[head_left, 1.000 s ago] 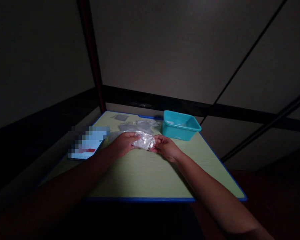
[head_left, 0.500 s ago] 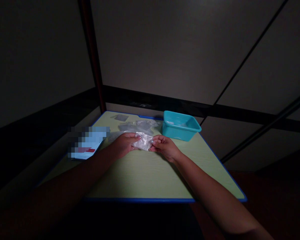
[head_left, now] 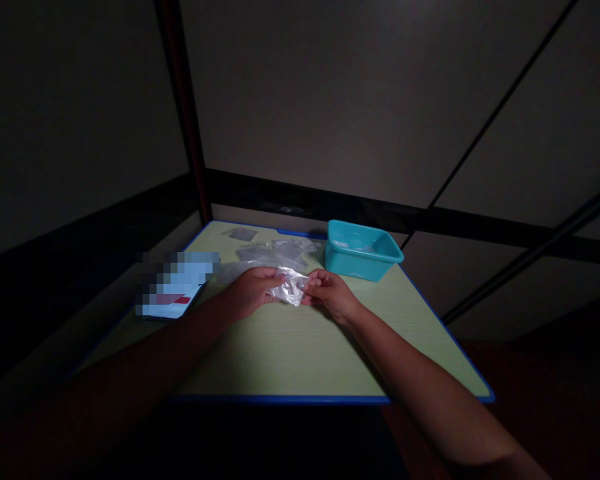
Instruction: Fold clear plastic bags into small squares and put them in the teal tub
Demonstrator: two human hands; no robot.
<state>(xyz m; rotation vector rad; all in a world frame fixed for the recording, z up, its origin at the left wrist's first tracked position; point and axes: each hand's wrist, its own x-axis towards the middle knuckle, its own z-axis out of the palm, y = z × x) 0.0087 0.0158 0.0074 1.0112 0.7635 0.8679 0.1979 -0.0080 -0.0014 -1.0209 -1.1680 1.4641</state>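
A small, shiny clear plastic bag [head_left: 291,288] is stretched between my two hands above the table. My left hand [head_left: 254,291] pinches its left side, thumb on top. Closed on the right edge is my right hand [head_left: 329,293], with thumb and fingertips together. The bag looks crinkled and catches the light; whether anything lies inside it I cannot tell. Just behind my hands, more clear plastic bags [head_left: 275,252] lie loosely on the table, partly covered by my left hand.
On the pale green table [head_left: 280,360] with blue edging, a turquoise plastic basket [head_left: 357,261] stands at the back right. A phone-like flat object [head_left: 173,303], partly blurred out, lies at the left. A small flat greyish packet [head_left: 243,234] rests at the back left. Walls [head_left: 310,100] rise behind.
The bag between my hands has crumpled and tilted slightly, its lower edge dipping a little. Both hands keep their grip and have barely moved.
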